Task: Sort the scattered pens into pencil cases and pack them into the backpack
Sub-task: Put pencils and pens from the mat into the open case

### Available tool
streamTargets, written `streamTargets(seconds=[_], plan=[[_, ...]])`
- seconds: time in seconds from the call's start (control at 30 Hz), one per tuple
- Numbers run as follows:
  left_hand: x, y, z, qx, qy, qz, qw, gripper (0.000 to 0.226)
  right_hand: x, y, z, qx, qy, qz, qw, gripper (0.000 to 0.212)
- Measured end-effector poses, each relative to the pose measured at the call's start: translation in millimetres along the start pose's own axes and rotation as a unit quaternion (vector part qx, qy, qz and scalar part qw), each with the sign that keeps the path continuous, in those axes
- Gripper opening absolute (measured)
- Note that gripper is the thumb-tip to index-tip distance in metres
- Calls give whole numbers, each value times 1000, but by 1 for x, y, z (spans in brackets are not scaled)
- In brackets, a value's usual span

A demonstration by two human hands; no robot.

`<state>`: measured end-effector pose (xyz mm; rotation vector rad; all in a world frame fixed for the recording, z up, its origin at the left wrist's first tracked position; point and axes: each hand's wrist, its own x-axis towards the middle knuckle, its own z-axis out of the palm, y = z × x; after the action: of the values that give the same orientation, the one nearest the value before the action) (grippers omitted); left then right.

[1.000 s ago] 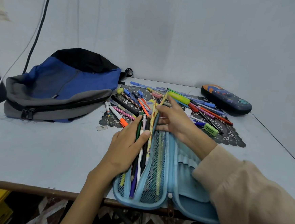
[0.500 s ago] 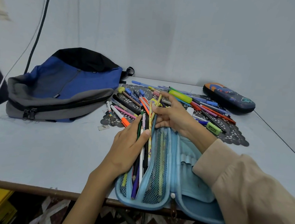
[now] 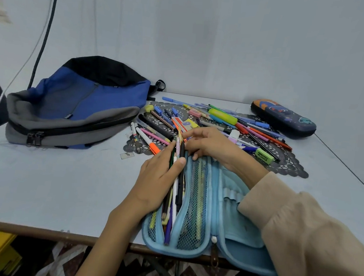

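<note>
You're partway. Your left hand [image 3: 158, 179] clamps its thumb over a bundle of mixed pens [image 3: 179, 181] in the open light-blue fabric pencil case [image 3: 230, 209] at six o'clock. Your right hand [image 3: 211, 144] curls its fingers at their tips, grip unclear. Left to do: loose coloured pens [image 3: 222, 117] at one o'clock, closed dark hard-shell case [image 3: 285, 118] at two, zipped blue-and-grey backpack [image 3: 81, 103] at ten.

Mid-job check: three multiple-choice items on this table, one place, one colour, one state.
1. The backpack lies: A) left of the scattered pens B) right of them C) on the floor.
2. The open pencil case is: A) red B) light blue C) yellow.
3. The dark pencil case is: A) open B) closed C) inside the backpack.
Answers: 1A, the pens spread to its right; 2B, its lining and edging are light blue; 3B, its two halves meet, no gap.
</note>
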<state>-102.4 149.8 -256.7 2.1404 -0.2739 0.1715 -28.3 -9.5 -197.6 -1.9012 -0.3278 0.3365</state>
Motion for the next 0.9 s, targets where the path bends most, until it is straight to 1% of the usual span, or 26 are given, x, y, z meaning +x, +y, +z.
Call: streamTargets(seconds=[0.13, 0.27, 0.33, 0.4, 0.43, 0.47, 0.5, 0.57, 0.63, 0.83, 0.9], plan=[[-1, 1, 0, 5, -1, 0, 1000, 71, -3, -2, 5, -29, 12, -24, 999, 18], [-1, 2, 0, 8, -2, 2, 1000, 77, -1, -1, 6, -119, 38, -46, 991, 20], [-2, 2, 0, 7, -4, 8, 1000, 76, -4, -2, 4, -155, 52, -53, 985, 28], [-2, 2, 0, 1, -3, 12, 1000, 73, -13, -5, 1, -214, 78, -99, 969, 30], [-2, 1, 0, -2, -2, 17, 1000, 73, -17, -6, -2, -245, 83, -125, 958, 25], [-2, 0, 1, -4, -2, 23, 1000, 73, -22, -7, -5, -263, 71, -144, 951, 20], [-1, -1, 1, -5, -2, 27, 1000, 73, -26, -8, -7, -271, 38, -155, 949, 18], [0, -3, 2, -9, 0, 26, 1000, 74, -35, -7, -10, -291, -47, -167, 941, 19], [0, -3, 2, -14, 3, 21, 1000, 76, -41, -3, -11, -310, -93, -183, 928, 19], [-2, 4, 0, -29, -3, 16, 999, 66, -47, 1, -14, -313, -118, -230, 914, 20], [-2, 6, -1, -31, -8, 13, 999, 66, -53, 0, -13, -299, -132, -245, 913, 19]])
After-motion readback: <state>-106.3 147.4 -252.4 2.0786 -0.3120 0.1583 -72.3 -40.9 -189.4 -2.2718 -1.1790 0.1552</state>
